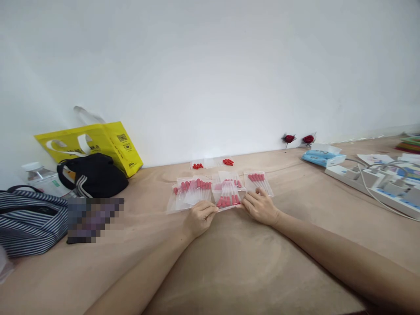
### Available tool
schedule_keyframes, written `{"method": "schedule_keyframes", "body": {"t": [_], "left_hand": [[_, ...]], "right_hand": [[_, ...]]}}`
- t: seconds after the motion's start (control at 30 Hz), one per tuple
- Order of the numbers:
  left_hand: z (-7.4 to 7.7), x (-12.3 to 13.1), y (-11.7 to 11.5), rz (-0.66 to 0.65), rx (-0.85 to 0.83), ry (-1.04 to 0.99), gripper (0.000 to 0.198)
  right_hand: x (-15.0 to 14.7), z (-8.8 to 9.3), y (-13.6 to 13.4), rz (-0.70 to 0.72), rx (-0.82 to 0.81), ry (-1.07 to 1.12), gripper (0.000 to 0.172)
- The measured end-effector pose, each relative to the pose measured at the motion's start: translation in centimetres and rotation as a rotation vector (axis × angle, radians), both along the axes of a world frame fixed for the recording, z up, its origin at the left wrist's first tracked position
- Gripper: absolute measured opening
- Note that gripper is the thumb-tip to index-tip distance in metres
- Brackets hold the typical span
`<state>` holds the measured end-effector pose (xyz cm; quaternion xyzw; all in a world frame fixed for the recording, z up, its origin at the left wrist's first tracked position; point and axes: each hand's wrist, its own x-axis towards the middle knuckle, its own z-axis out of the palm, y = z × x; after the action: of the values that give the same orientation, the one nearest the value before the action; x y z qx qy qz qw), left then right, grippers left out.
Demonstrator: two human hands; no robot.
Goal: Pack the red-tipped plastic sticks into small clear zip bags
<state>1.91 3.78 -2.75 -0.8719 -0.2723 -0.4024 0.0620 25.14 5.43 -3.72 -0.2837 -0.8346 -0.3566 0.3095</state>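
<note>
Between my two hands is a clear plastic bag (229, 202) of red-tipped white sticks, its near edge slightly raised. My left hand (201, 215) pinches the bag's near left corner. At the near right corner, the fingers of my right hand (260, 206) are closed on the same bag. Several similar bags (190, 187) overlap on the table just left of it. Another bag of red-tipped sticks (259, 179) lies beyond my right hand. Farther back, by the wall, are two small groups of red pieces (197, 166) on clear plastic; their exact kind is too small to tell.
At left stand a yellow tote bag (121, 146), a black cap-like item (98, 175), a clear bottle (42, 179) and a striped bag (33, 221). At right lie a blue tissue pack (323, 156) and a power strip (344, 180) with cables. Two wrapped red roses (288, 138) are against the wall.
</note>
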Motion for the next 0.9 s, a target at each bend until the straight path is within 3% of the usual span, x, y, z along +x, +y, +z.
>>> {"method": "schedule_keyframes", "body": {"t": [0.17,0.37,0.53,0.67,0.9], "left_hand": [[-0.2,-0.1,0.1,-0.009,-0.056,-0.019,0.013],[0.1,0.1,-0.1,0.008,-0.103,-0.005,0.015],[-0.2,0.1,0.2,-0.024,-0.16,-0.054,0.016],[-0.7,0.0,0.5,0.019,-0.351,-0.128,0.05],[-0.9,-0.1,0.6,0.054,-0.492,-0.072,0.05]], "right_hand": [[0.3,-0.1,0.5,0.006,-0.052,0.006,0.035],[-0.5,-0.4,-0.2,0.019,-0.271,0.151,0.03],[-1.1,-1.1,-0.2,0.086,-0.183,0.145,0.021],[0.5,-1.2,1.6,0.116,-0.077,0.221,0.024],[2.9,-1.3,6.8,0.034,-0.241,0.463,0.022]]}}
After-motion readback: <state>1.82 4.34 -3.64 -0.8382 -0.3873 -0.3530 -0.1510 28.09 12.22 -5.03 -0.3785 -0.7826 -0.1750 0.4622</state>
